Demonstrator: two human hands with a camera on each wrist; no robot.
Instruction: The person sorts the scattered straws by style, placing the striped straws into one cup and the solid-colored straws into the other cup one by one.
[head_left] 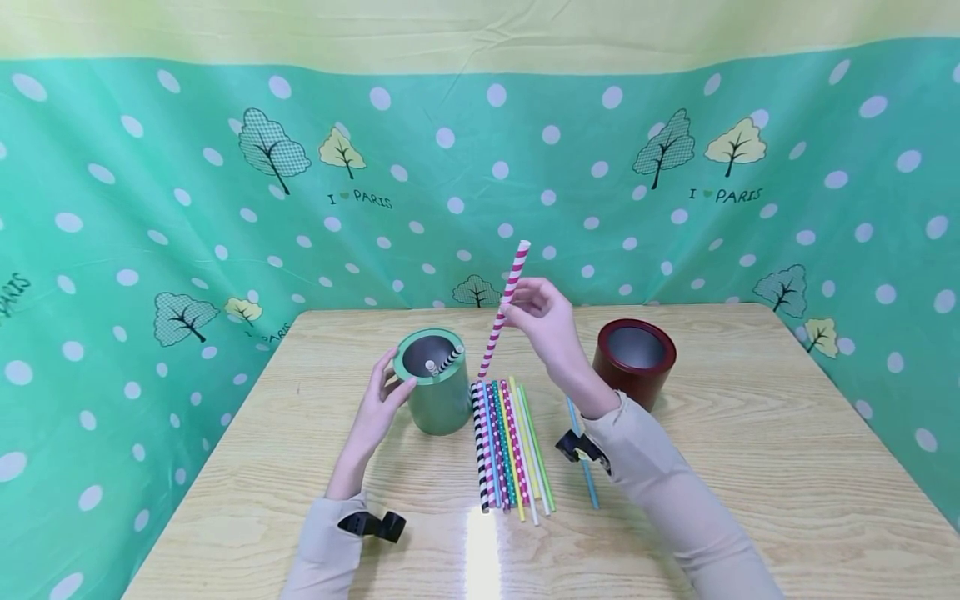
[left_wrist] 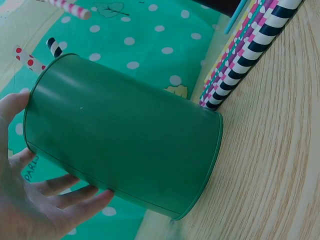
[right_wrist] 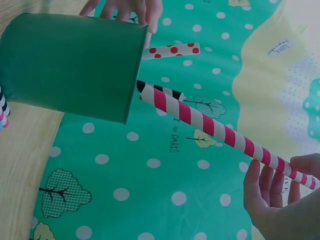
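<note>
Beige sleeve [head_left: 324,533], left side: it leads to the left hand [head_left: 377,402], whose thumb and fingers grasp the green can [head_left: 441,410] at its rim and side. Apply light, steady pressure so that the can neither tips nor slides. From the can, a red-dotted straw [right_wrist: 175,50] and a black-and-white straw [right_wrist: 170,92] project past the rim. To the right, a row of straws [head_left: 513,450] lies on the table [head_left: 750,467], just beside the can. Above the row, a pink-striped straw [head_left: 501,327] is held tilted, its lower end near the can's rim. The right hand [head_left: 546,327] pinches this straw between thumb and fingers. For what appears to be an insertion, align the lower end over the opening, steepen the straw and clear the projecting ends; excess pressure could crease it. Farther right, a blue straw [head_left: 590,485] lies separately, near an open red can [head_left: 633,385].
</note>
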